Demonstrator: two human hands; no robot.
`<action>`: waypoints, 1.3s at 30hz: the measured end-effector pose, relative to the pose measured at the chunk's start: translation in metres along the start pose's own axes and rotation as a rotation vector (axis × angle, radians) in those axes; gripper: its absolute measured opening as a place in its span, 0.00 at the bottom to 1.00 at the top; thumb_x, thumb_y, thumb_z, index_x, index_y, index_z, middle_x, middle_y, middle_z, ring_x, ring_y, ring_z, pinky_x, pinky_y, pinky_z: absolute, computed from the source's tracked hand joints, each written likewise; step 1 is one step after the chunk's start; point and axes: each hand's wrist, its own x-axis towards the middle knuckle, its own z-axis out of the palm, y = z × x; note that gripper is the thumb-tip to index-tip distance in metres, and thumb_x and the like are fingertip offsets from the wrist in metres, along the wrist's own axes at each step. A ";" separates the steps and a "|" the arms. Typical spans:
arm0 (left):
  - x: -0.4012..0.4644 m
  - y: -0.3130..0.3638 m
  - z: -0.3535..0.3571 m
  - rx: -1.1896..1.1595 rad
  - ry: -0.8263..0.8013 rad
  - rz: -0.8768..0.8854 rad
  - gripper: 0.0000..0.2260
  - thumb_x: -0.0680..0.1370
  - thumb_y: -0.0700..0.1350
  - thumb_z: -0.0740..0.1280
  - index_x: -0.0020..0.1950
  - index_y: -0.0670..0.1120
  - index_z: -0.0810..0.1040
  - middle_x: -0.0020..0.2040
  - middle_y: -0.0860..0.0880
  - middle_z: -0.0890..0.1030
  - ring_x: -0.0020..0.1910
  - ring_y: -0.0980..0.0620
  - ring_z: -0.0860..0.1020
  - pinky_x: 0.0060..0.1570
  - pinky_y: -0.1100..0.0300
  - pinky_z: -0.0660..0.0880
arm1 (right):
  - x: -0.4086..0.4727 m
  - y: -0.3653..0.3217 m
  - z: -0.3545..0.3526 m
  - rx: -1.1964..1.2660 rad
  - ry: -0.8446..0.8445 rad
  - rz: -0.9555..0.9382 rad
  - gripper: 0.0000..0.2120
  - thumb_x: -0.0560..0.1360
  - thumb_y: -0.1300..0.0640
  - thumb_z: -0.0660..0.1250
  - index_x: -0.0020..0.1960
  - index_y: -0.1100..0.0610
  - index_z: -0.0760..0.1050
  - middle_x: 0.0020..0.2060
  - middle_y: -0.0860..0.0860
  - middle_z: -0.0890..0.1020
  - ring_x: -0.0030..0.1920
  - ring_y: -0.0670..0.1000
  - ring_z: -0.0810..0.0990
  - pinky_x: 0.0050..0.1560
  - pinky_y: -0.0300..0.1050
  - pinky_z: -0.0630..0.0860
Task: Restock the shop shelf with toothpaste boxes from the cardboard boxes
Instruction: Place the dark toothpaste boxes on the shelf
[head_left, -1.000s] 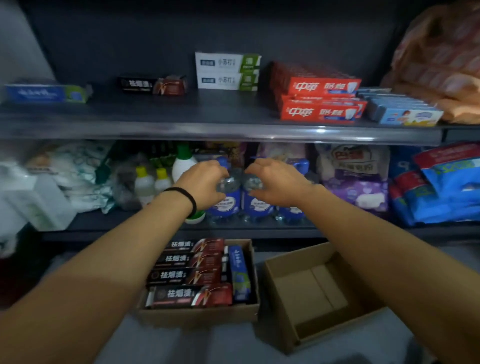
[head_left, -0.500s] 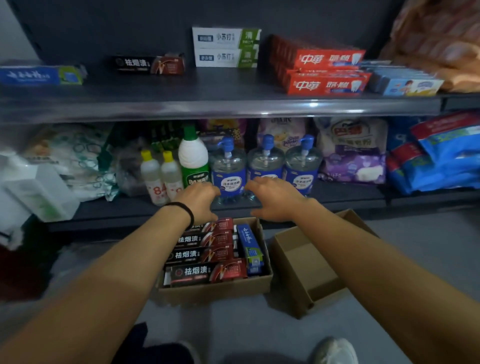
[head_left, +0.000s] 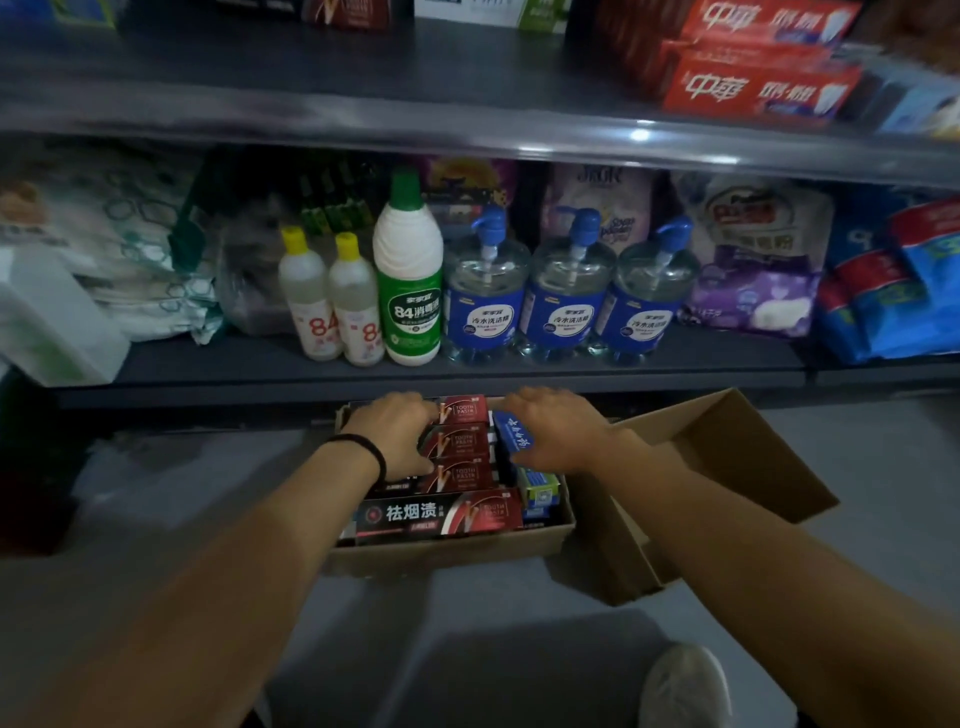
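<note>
Now both hands are down in the full cardboard box at lower centre. Left hand rests palm-down on the dark red toothpaste boxes; whether its fingers curl round one I cannot tell. Right hand grips the blue toothpaste box. Best lift straight up, one row at a time. Empty carton sits right; lower shelf lip and pump bottles crowd just above.

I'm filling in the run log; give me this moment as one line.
stage: reaching into full carton | left hand: on black-red toothpaste boxes | right hand: on blue toothpaste box | second carton: beside
</note>
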 end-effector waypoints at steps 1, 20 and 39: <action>0.002 -0.003 0.004 -0.007 -0.010 0.003 0.24 0.68 0.52 0.74 0.62 0.49 0.75 0.58 0.48 0.75 0.58 0.48 0.74 0.56 0.51 0.74 | 0.002 0.000 0.006 0.010 -0.019 0.010 0.33 0.73 0.45 0.69 0.73 0.52 0.61 0.66 0.53 0.72 0.65 0.54 0.71 0.65 0.50 0.66; 0.003 -0.024 0.056 -0.077 -0.130 0.034 0.26 0.70 0.51 0.74 0.66 0.48 0.73 0.61 0.50 0.75 0.59 0.50 0.74 0.58 0.54 0.75 | 0.002 -0.040 0.078 0.005 -0.118 -0.089 0.30 0.73 0.46 0.70 0.70 0.54 0.64 0.66 0.52 0.71 0.62 0.53 0.73 0.63 0.51 0.72; -0.010 -0.035 0.043 -0.075 -0.090 -0.019 0.29 0.70 0.51 0.74 0.69 0.49 0.70 0.63 0.50 0.74 0.61 0.51 0.73 0.58 0.56 0.73 | 0.002 -0.035 0.077 0.055 -0.172 -0.043 0.25 0.73 0.52 0.70 0.67 0.54 0.67 0.63 0.52 0.73 0.62 0.52 0.74 0.62 0.49 0.73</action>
